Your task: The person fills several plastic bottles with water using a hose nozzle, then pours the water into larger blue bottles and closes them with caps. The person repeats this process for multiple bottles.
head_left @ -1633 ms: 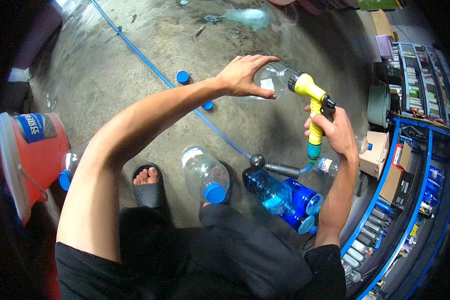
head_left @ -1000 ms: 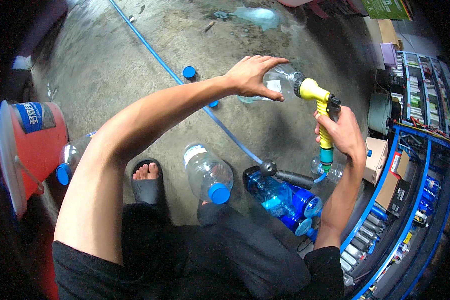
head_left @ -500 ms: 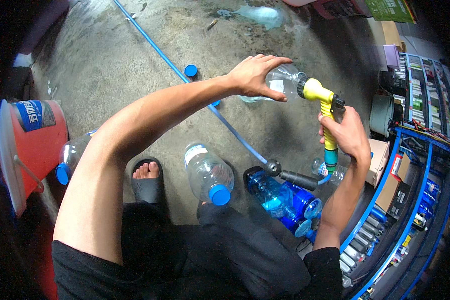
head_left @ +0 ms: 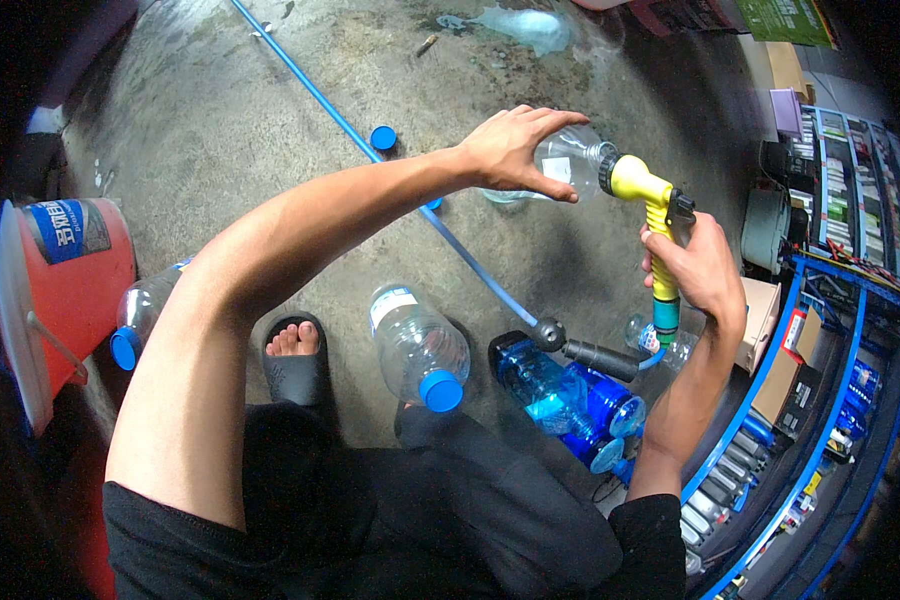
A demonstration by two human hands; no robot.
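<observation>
My left hand [head_left: 522,150] is wrapped round a clear plastic bottle [head_left: 570,165], its thumb and fingers on either side. The mouth of this bottle meets the black nozzle end of a yellow hose spray gun [head_left: 642,180]. Round the gun's handle, my right hand [head_left: 705,262] is closed, just above a teal hose connector [head_left: 665,315]. The bottle's far part is hidden behind my left hand. On the floor between my feet stands a clear bottle [head_left: 415,345] with a blue cap. Blue caps, one of them a loose cap [head_left: 383,138], lie beyond my left forearm.
A blue hose [head_left: 315,95] crosses the concrete floor. Blue-tinted bottles [head_left: 570,400] lie by my right leg. At the left are a red bucket [head_left: 80,270] and another capped bottle [head_left: 148,312]. Blue-framed shelves [head_left: 815,370] line the right, with cardboard boxes [head_left: 760,325] beside them.
Both hands, the bottle and the spray gun have shifted very slightly to the right. My grip on each looks the same.
</observation>
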